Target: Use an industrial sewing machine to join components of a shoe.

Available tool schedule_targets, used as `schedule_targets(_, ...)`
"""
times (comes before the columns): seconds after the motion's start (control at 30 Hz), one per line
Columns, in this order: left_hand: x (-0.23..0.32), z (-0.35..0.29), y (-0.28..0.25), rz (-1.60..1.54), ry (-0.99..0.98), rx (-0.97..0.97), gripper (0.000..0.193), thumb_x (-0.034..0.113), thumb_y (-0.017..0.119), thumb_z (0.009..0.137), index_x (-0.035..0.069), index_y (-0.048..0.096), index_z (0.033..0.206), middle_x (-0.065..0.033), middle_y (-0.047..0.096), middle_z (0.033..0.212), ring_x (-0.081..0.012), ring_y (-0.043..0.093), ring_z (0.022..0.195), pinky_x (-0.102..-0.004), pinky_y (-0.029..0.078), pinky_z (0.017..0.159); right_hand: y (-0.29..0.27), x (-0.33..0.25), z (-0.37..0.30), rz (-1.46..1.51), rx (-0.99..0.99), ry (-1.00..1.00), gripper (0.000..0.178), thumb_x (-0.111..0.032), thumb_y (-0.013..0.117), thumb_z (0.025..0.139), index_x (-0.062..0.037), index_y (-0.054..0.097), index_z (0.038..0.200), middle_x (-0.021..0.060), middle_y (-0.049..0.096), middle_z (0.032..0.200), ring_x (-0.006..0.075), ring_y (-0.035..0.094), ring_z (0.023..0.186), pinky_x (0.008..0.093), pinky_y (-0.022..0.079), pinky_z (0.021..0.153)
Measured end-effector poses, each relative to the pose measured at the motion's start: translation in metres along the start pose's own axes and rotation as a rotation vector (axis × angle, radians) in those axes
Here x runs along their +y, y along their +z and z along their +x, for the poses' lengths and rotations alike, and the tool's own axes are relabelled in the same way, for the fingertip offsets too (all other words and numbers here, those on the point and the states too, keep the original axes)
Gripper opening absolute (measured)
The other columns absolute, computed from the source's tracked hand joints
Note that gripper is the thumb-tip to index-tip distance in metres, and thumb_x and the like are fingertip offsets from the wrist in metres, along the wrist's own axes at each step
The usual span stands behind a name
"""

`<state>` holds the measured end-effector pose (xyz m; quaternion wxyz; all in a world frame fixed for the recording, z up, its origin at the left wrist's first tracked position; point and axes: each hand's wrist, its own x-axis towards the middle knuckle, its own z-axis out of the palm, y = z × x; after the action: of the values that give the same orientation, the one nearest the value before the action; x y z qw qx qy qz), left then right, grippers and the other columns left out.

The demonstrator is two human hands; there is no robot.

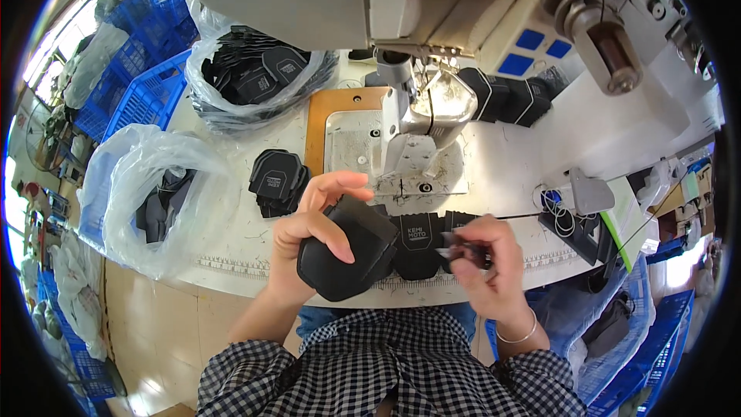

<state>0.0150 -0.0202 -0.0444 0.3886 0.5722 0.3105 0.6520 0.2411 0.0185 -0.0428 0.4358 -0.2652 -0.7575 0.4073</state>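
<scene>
Near the table's front edge, my left hand [312, 235] grips a black padded pouch-like piece [340, 262], thumb across its face and fingers behind it. To the right, my right hand [498, 262] is closed around small thread snips [460, 250]; their pale metal tips point left toward the piece, apart from it. Most of the snips is hidden by the fingers. Black printed pieces [418, 245] lie in a row between and behind my hands. A small stack of similar pieces [275, 177] rests left of the sewing machine's plate.
The sewing machine's head [428, 112] stands over its metal plate just beyond my hands. A plastic bag of black pieces [255, 69] sits back left, another lined bag [166, 208] nearer. More black pieces [525, 100] lie behind the needle area. Blue crates [147, 93] flank the table.
</scene>
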Motion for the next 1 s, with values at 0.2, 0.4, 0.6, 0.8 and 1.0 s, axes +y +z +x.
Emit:
schedule_targets(0.2,0.003,-0.012,0.012,-0.22,-0.096,0.019,0.018,0.003,0.076,0.06,0.012,0.061,0.065,-0.0177,0.041,0.122,-0.0238,0.053,0.099,-0.0352,0.042,0.085,0.014,-0.003,0.004,0.131,-0.043,-0.007,0.027,-0.003,0.065,0.073,-0.0012,0.052,0.096,0.0063,0.054,0.082,0.0095,0.054,0.069,0.0191,0.04,0.053)
schedule_targets(0.4,-0.001,-0.014,0.015,-0.084,-0.101,0.036,0.017,0.003,0.074,0.062,0.012,0.06,0.065,-0.0188,0.041,0.122,-0.0219,0.053,0.1,-0.0343,0.041,0.087,0.016,-0.008,0.013,0.038,-0.097,-0.029,0.029,-0.003,0.067,0.071,-0.0019,0.052,0.097,0.0059,0.054,0.079,0.0096,0.054,0.063,0.0195,0.038,0.049)
schedule_targets(0.6,-0.002,-0.013,0.018,-0.115,-0.117,0.029,0.018,0.001,0.073,0.063,0.013,0.059,0.066,-0.0188,0.042,0.121,-0.0206,0.052,0.101,-0.0337,0.04,0.088,0.016,-0.002,0.016,0.072,-0.107,0.0,0.022,-0.002,0.066,0.072,-0.0001,0.054,0.091,0.0055,0.055,0.072,0.0067,0.051,0.058,0.0195,0.037,0.047)
schedule_targets(0.8,0.006,-0.007,0.003,-0.034,-0.349,0.145,0.016,0.014,0.045,0.083,0.006,0.05,0.07,-0.0202,0.047,0.113,-0.029,0.048,0.107,-0.0376,0.039,0.091,0.007,0.015,0.0,0.114,0.045,0.147,0.016,0.002,0.06,0.076,0.0007,0.054,0.091,0.0042,0.055,0.077,0.0066,0.052,0.066,0.0191,0.041,0.058)
schedule_targets(1.0,0.018,0.004,-0.098,0.437,-0.332,0.432,0.012,0.013,0.053,0.084,0.0,0.055,0.084,-0.0033,0.053,0.073,-0.0071,0.048,0.065,-0.0195,0.037,0.059,-0.015,0.03,-0.023,0.211,0.187,0.214,0.017,-0.001,0.055,0.081,0.0026,0.048,0.096,0.0053,0.053,0.087,0.0085,0.052,0.078,0.0201,0.041,0.072)
